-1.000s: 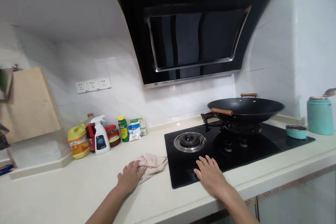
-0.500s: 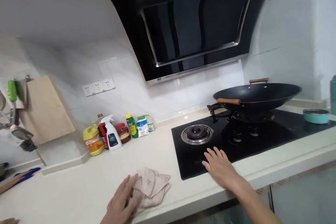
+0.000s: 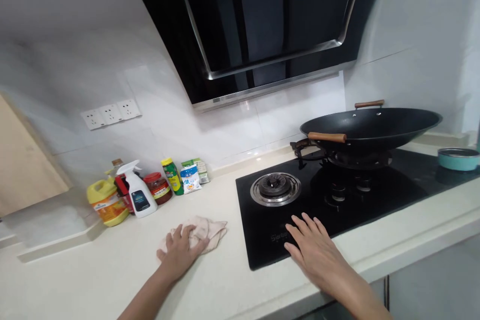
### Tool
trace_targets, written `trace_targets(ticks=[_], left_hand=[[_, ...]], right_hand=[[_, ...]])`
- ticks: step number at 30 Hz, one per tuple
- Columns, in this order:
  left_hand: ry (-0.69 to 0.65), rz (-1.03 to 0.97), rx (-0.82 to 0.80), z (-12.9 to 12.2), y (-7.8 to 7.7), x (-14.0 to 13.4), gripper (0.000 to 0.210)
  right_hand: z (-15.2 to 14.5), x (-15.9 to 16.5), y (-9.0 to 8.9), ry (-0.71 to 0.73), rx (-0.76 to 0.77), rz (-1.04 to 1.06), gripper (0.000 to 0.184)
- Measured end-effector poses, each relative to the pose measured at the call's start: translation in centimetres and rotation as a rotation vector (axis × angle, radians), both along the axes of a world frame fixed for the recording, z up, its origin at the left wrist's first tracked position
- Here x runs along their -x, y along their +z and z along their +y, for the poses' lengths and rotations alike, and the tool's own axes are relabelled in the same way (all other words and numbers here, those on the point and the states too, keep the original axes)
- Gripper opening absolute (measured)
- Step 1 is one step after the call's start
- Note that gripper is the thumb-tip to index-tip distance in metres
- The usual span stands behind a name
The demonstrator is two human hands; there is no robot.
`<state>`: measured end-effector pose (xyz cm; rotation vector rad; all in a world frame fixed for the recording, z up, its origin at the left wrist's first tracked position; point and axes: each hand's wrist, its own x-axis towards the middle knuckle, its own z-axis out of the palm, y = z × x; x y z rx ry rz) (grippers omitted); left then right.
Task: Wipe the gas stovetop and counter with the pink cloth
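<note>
Lining back edge of counter (image 3: pixel 75 280): yellow jug (image 3: pixel 108 205), spray bottle (image 3: pixel 141 197), red-lidded jar (image 3: pixel 159 190), presumably kept out of hands' way. Left hand (image 3: pixel 180 255) palm down on cloth (image 3: pixel 212 232), left of cooktop's (image 3: pixel 258 240) near left corner; fingers spread, likely for broad pressure (can't tell whether any fold is pinched). Right hand (image 3: pixel 315 250) holds nothing, fingers splayed over cooktop's near edge, probably bracing. Wok (image 3: pixel 369 125) upright on burner farther right.

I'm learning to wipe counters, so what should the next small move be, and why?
Probably slide the cloth a little toward the hob with the left hand: that hand lies over it, a strip of countertop separates cloth and hob, and the spray bottle stands off toward the wall.
</note>
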<state>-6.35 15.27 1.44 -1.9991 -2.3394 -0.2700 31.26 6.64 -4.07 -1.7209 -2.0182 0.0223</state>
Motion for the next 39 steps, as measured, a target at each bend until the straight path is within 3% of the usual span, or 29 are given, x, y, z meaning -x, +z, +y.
trace_targets(ticks=[10, 13, 16, 23, 32, 36, 39], left_hand=[[0.04, -0.139, 0.066, 12.2, 2.0, -5.2, 0.077], [0.048, -0.161, 0.078, 14.3, 2.5, -6.9, 0.08], [0.037, -0.164, 0.066, 14.5, 2.8, -8.0, 0.075], [-0.125, -0.165, 0.056, 9.2, 2.1, -9.0, 0.049], [-0.441, -0.258, 0.024, -2.7, 2.0, -9.4, 0.045], [-0.549, -0.37, -0.061, -8.0, 1.3, -7.9, 0.038], [-0.582, -0.397, -0.104, -9.6, 0.7, -4.8, 0.038]], right_hand=[[0.1, -0.3, 0.1, 0.032, -0.066, -0.013, 0.058], [0.0, -0.4, 0.0, 0.027, -0.087, -0.007, 0.057], [-0.3, -0.4, 0.1, 0.029, -0.081, 0.008, 0.057], [-0.4, -0.4, 0.4, 0.002, -0.038, 0.008, 0.055], [-0.4, -0.2, 0.4, -0.004, -0.023, -0.044, 0.054], [-0.7, 0.0, 1.0, -0.01, 0.001, -0.026, 0.053], [-0.7, 0.1, 0.9, 0.001, -0.018, -0.001, 0.053]])
